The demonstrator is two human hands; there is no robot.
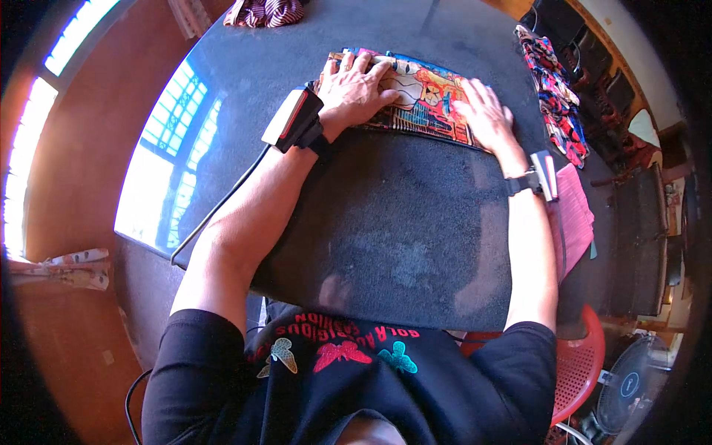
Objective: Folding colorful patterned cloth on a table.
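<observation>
A folded, multicolored printed cloth (420,92) lies flat across the dark tabletop (389,233) in front of me. My left hand (359,89) rests palm down on its left part, fingers spread. On its right end lies my right hand (486,111), also palm down, with the fingers fairly close together and stretched out. Neither hand grips the cloth. Strapped devices sit on both wrists, with a cable running from the left one.
A striped cloth bundle (267,12) lies at the far left. Along the right edge are a patterned cloth (550,94) and a pink cloth (573,222). A red plastic chair (578,372) and a fan (628,384) stand at the lower right.
</observation>
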